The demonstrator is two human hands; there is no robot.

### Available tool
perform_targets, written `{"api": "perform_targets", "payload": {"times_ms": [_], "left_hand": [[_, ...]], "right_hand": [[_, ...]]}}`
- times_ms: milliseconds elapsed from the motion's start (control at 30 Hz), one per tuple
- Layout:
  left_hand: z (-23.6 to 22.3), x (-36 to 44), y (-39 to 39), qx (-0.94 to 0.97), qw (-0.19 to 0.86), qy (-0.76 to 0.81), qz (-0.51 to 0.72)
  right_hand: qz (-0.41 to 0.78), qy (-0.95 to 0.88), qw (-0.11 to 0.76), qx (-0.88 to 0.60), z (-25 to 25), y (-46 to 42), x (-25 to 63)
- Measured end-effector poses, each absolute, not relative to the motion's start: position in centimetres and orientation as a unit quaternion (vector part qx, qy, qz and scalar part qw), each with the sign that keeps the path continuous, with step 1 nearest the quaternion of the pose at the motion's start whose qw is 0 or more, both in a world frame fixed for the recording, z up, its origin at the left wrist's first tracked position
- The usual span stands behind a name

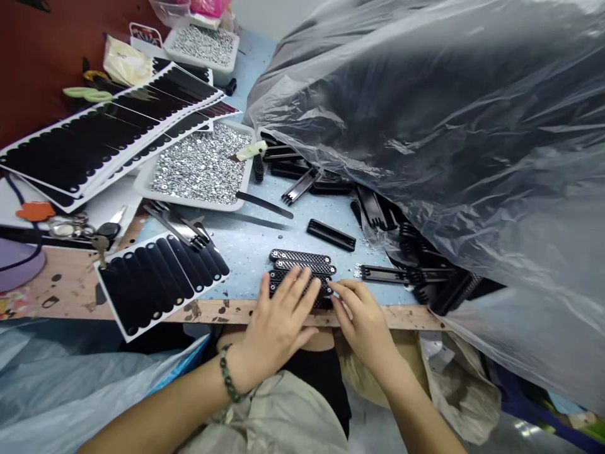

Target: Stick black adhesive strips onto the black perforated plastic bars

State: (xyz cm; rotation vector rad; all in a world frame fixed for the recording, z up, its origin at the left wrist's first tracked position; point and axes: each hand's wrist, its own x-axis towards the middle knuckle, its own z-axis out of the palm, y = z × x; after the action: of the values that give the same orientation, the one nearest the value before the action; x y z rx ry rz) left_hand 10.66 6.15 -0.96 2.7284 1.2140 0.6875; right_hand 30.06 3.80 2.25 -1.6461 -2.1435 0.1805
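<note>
Several long black perforated plastic strips (302, 261) lie side by side near the front edge of the blue work table (250, 246). My left hand (278, 321) lies flat on the nearer strips, fingers stretched out and slightly spread. My right hand (362, 315) rests at the right end of the strips, fingers curled down and touching the end of the nearest one. A green bead bracelet sits on my left wrist.
A white tray (201, 167) of small silver washers stands behind. Sheets of black oval stickers (161, 277) lie left, more sheets (108, 135) farther back. Loose black comb-like parts (331, 234) spill from a big clear plastic bag (449, 126) at right. Keys (101, 236) lie at left.
</note>
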Motion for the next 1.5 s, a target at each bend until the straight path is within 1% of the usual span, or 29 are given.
{"api": "perform_targets", "payload": {"times_ms": [133,233,333,433,500,600,700,800,867,900,933,1000,1067,1100,1133,1200,1267,1333,1400,1467,1500], "left_hand": [[-0.8,8.7,7.9,0.873,0.07,0.445,0.188],[-1.6,8.2,8.6,0.869,0.087,0.454,0.177],[-1.5,7.9,8.6,0.863,0.115,0.45,0.198],[-0.8,7.6,8.6,0.846,0.131,0.455,0.246],[-0.6,7.8,8.7,0.838,0.13,0.461,0.26],[-0.7,8.5,8.8,0.837,0.102,0.472,0.259],[-0.8,9.4,9.1,0.834,0.073,0.481,0.262],[-0.7,9.5,9.4,0.834,0.09,0.476,0.263],[-0.6,9.1,9.5,0.821,0.148,0.472,0.286],[-0.5,8.9,9.6,0.798,0.202,0.474,0.313],[-0.4,8.6,9.6,0.758,0.276,0.476,0.35],[-0.1,8.2,9.6,0.602,0.478,0.469,0.435],[0.2,8.0,9.6,0.363,0.671,0.428,0.485],[0.3,7.9,9.7,0.244,0.734,0.397,0.494],[0.5,7.8,9.8,0.146,0.774,0.366,0.496],[0.6,7.5,10.1,0.031,0.805,0.327,0.494],[0.8,7.0,10.6,0.03,0.803,0.338,0.489],[0.8,6.4,11.4,0.159,0.757,0.414,0.48],[0.9,6.1,12.4,0.387,0.629,0.505,0.447],[0.9,6.4,13.4,0.597,0.473,0.531,0.372],[0.8,6.8,13.8,0.667,0.412,0.525,0.332]], "right_hand": [[0.117,-0.788,0.222,-0.562,1.4,4.2,28.3],[0.123,-0.786,0.24,-0.556,0.9,4.9,27.0],[0.107,-0.787,0.253,-0.553,0.7,6.1,26.0],[0.078,-0.796,0.229,-0.555,0.2,7.1,25.2],[0.06,-0.805,0.215,-0.549,-0.2,7.6,25.0],[0.045,-0.818,0.219,-0.529,-0.9,8.0,25.0],[0.04,-0.828,0.241,-0.505,-1.0,8.5,25.6],[0.07,-0.826,0.278,-0.485,-0.4,9.1,26.4],[0.101,-0.818,0.304,-0.477,0.6,9.6,26.7],[0.116,-0.813,0.318,-0.474,1.2,9.8,26.8],[0.131,-0.807,0.332,-0.47,1.8,10.0,26.6],[0.161,-0.8,0.357,-0.454,3.0,10.3,25.8],[0.189,-0.809,0.364,-0.421,3.7,10.7,24.4],[0.198,-0.819,0.358,-0.401,4.0,10.8,23.8],[0.206,-0.83,0.348,-0.384,4.1,11.0,23.2],[0.206,-0.837,0.339,-0.376,4.2,11.3,22.7],[0.192,-0.821,0.357,-0.403,4.2,11.5,23.3],[0.172,-0.794,0.38,-0.443,4.2,11.4,24.6],[0.161,-0.773,0.387,-0.475,4.1,11.0,26.1],[0.162,-0.763,0.383,-0.494,3.6,10.3,27.3],[0.164,-0.76,0.381,-0.5,3.3,9.8,27.8]]}}
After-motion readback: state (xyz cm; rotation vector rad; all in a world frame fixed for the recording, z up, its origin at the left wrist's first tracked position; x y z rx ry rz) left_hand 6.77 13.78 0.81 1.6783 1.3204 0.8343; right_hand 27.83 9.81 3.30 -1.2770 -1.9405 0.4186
